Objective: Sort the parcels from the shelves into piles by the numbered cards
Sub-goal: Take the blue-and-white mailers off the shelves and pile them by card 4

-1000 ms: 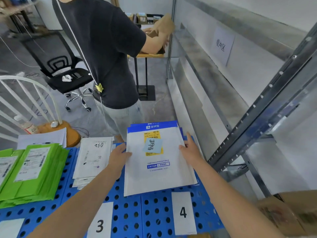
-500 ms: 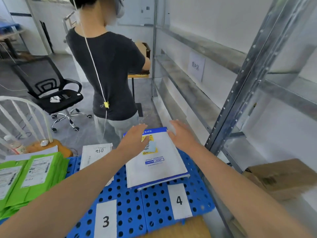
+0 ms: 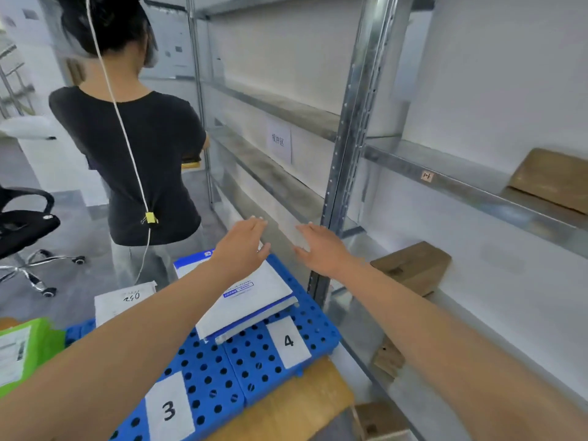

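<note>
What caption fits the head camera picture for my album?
Open left hand above the white parcels by card 4; open right hand near shelf.

The 3 card (image 3: 168, 409) and the 4 card (image 3: 288, 341) are lying on the blue perforated board (image 3: 254, 370). Handwriting looking like 240 is showing on the white parcel (image 3: 124, 302). The paper sign (image 3: 279, 141) hanging on the metal shelving (image 3: 350, 138) is displaying 缓冲区, slightly blurred.

A parcel-sorting storeroom: metal shelving (image 3: 346, 128), cardboard parcels (image 3: 413, 265), numbered cards (image 3: 288, 341).
</note>
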